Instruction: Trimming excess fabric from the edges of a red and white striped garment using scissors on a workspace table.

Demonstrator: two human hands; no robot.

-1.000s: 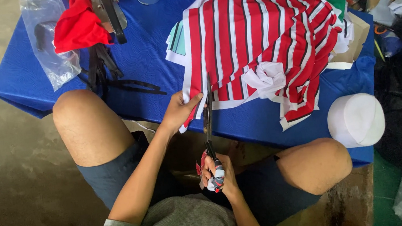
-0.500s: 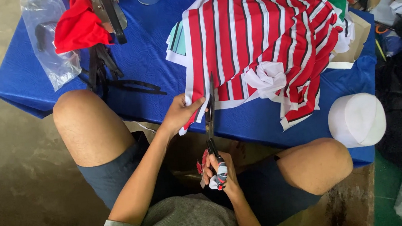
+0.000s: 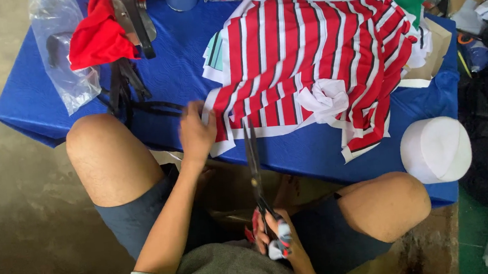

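Since the earlier frame the left hand (image 3: 196,134) has slid leftward along the near edge of the red-and-white striped fabric piece (image 3: 308,62), and the long black-bladed scissors (image 3: 254,165) now point straight up at that edge; the left hand lies with fingers spread flat, pressing the fabric's lower left corner onto the blue cloth-covered table (image 3: 174,67); the right hand (image 3: 275,239) is closed around the scissors' handles down between the person's two bare knees, the blade tips just reaching the white hem; whether the blades are parted cannot be told. There is one striped piece, spread over the middle of the table, with one crumpled white scrap of cloth (image 3: 325,97) lying on its lower part; one white round cap-like object (image 3: 436,149) sits at the table's near right corner, well apart from both hands; one red bundle of cloth (image 3: 97,38) rests at the far left, beside one clear plastic bag (image 3: 64,58); black straps (image 3: 137,102) trail near the left hand.
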